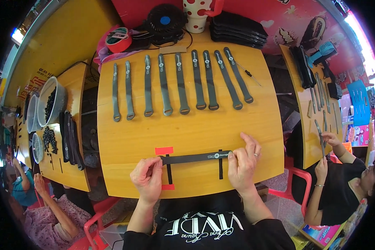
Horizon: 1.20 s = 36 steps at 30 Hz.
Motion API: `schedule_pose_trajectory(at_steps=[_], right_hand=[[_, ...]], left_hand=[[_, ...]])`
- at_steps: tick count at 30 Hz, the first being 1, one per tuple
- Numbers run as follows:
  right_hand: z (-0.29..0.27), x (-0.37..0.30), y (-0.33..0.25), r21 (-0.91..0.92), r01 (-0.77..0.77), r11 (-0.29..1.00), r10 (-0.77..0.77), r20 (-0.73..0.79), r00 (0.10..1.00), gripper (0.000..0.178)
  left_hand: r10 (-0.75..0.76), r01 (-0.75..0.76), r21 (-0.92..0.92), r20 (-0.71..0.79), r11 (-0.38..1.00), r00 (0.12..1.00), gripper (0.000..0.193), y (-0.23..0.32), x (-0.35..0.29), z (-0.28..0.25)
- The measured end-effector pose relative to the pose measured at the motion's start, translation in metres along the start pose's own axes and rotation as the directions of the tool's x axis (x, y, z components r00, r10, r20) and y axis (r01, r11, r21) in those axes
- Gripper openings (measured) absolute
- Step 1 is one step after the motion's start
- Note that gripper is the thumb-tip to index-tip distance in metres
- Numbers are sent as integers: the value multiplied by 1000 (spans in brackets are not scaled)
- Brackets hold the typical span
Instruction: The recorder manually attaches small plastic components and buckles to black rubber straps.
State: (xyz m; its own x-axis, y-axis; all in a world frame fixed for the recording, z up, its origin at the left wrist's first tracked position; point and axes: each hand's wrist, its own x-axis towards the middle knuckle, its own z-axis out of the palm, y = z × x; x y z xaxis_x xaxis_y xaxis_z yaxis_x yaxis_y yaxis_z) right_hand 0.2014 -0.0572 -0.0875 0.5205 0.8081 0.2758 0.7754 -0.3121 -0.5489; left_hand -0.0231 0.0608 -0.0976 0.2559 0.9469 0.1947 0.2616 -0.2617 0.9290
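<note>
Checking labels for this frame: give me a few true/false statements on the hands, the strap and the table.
1. Both hands, left hand and right hand, press the ends of one dark strap. True.
2. The strap lies across a blue mat. False: it lies on the bare yellow wooden table, with red tape marks at its left end.
3. Nine grey straps lie in a row farther up the table. True.
4. The right hand holds a screwdriver. False: the screwdriver lies untouched beside the row.
</note>
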Motion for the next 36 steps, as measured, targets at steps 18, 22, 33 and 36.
schedule_pose_trajectory(at_steps=[18,22,33,36], right_hand=[[1,4,-2,-81,-22,996,25,38,999,12],[1,3,-3,-98,-30,995,35,52,998,12],[3,4,-1,-89,-32,996,37,52,998,11],[2,5,-2,-103,-27,994,33,56,998,11]], left_hand=[[-46,47,48,-15,998,999,6,5,3,4],[-53,53,63,-14,997,999,5,1,1,2],[-58,58,73,-9,996,998,7,2,2,3],[-48,49,61,-9,997,999,7,2,3,4]])
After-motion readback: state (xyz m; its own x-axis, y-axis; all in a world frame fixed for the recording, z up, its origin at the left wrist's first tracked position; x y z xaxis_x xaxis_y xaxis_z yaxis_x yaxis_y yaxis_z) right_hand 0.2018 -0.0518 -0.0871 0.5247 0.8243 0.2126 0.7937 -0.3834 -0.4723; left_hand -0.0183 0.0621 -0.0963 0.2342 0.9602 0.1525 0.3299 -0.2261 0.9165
